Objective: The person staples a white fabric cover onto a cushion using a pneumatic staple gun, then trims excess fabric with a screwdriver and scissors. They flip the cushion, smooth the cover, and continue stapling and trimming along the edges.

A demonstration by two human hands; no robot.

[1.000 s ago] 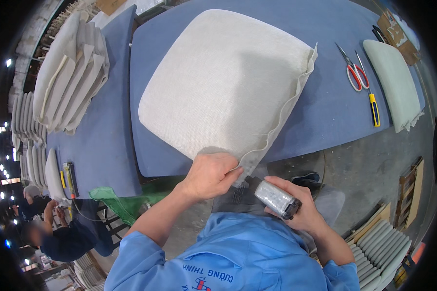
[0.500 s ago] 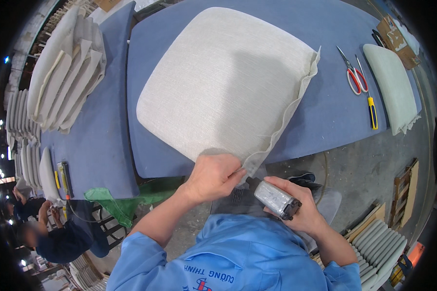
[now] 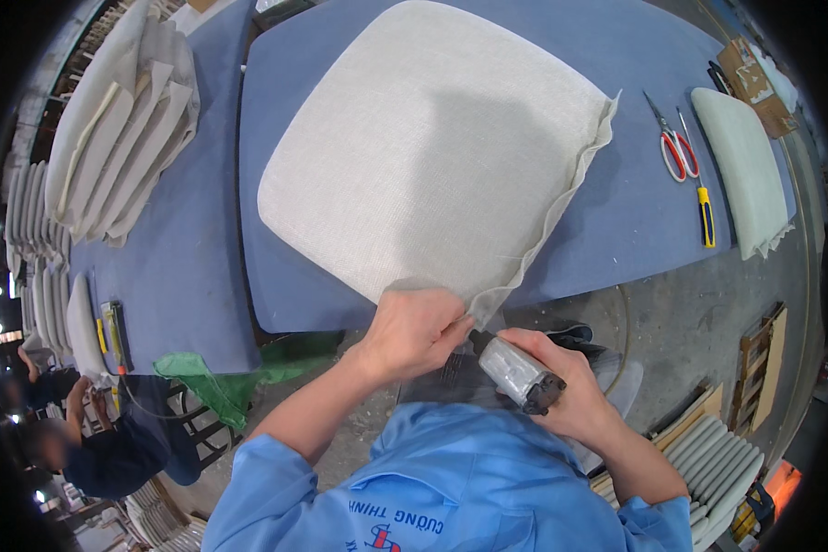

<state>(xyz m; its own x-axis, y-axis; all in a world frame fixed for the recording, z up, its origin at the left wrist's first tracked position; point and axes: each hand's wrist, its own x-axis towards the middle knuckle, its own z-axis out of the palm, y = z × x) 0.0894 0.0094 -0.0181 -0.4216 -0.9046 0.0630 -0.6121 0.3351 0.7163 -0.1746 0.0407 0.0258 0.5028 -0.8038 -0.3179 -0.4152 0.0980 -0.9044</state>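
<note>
A large cream seat cushion [image 3: 359,175] lies on the blue padded table [image 3: 598,239], its loose fabric edge [image 3: 561,193] running down the right side. My left hand [image 3: 419,331] is closed on the cushion's near corner and pinches the fabric there. In my right hand [image 3: 566,382] is a grey staple gun [image 3: 517,371], its body seemingly wrapped in clear film. The black nose of the staple gun points at the pinched corner, close to my left fingers. Whether the nose touches the fabric I cannot tell. My right fingers are partly hidden behind the tool.
Red-handled scissors [image 3: 679,155], a yellow screwdriver [image 3: 706,216] and a smaller cushion [image 3: 743,170] lie at the table's right. Fabric-covered pieces [image 3: 124,138] are stacked on the left. Cushions [image 3: 708,460] stand at lower right. Another person [image 3: 110,451] works at lower left.
Both hands remain at the cushion's near corner. The staple gun has tilted and shifted slightly, and the cushion sits a little higher in the picture, as the view has moved slightly.
</note>
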